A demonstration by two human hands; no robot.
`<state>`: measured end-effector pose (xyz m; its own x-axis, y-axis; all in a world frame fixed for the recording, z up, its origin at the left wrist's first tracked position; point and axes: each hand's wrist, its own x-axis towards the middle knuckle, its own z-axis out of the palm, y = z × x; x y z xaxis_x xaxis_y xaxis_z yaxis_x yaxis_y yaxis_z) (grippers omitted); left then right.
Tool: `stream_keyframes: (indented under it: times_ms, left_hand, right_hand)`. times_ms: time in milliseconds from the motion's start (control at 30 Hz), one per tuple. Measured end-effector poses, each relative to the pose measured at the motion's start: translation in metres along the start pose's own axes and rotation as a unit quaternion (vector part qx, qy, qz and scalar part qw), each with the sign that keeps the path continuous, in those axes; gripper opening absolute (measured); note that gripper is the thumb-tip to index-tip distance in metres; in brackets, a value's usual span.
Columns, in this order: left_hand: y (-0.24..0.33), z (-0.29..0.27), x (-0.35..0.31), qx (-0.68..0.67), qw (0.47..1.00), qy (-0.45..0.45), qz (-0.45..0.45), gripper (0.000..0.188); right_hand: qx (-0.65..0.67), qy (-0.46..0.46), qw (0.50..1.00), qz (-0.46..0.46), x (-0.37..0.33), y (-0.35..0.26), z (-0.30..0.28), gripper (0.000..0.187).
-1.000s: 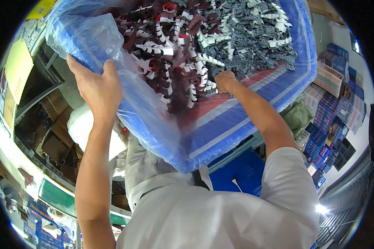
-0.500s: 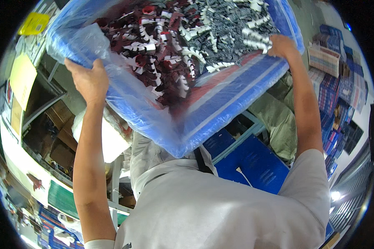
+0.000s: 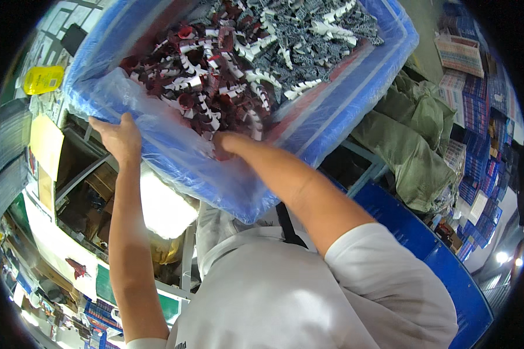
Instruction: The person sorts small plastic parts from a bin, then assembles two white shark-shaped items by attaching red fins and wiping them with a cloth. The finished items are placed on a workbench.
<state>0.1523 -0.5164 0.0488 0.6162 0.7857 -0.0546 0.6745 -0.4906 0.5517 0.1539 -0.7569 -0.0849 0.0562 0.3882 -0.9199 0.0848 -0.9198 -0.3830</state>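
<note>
Left hand (image 3: 121, 138) grips the blue bin (image 3: 337, 110) edge at nine o'clock, right hand (image 3: 224, 144) curled among clips (image 3: 244, 70), bin full

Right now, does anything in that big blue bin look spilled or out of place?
Nothing has spilled. The blue bin is tilted, and its loose red, white and grey plastic parts lie heaped together. The left hand grips the plastic-lined rim; the right hand reaches into the parts.

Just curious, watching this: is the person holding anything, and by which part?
The left hand grips the big blue bin at its plastic-lined rim. The right hand is inside among the small plastic parts; its grip cannot be told.
</note>
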Motion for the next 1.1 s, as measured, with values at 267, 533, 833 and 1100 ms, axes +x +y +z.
stream_keyframes:
  times_ms: [267,533,833,1100]
  left_hand:
    - [-0.11,-0.041,-0.041,-0.304,0.933,-0.172,-0.089,0.081]
    - [-0.234,-0.131,-0.235,0.088,0.785,-0.561,-0.25,0.059]
    - [-0.263,-0.196,-0.299,-0.429,0.734,-0.415,-0.324,0.029]
    - [-0.383,-0.15,-0.41,-0.53,0.657,-0.133,-0.519,0.013]
  right_hand:
    - [-0.044,0.229,0.968,-0.088,-0.073,0.014,-0.007,0.024]
    - [0.13,0.412,0.891,-0.139,-0.213,0.029,0.0,0.02]
    - [0.056,0.34,0.905,-0.249,-0.195,0.005,0.058,0.037]
    - [-0.049,0.348,0.898,-0.266,-0.183,-0.036,0.063,0.029]
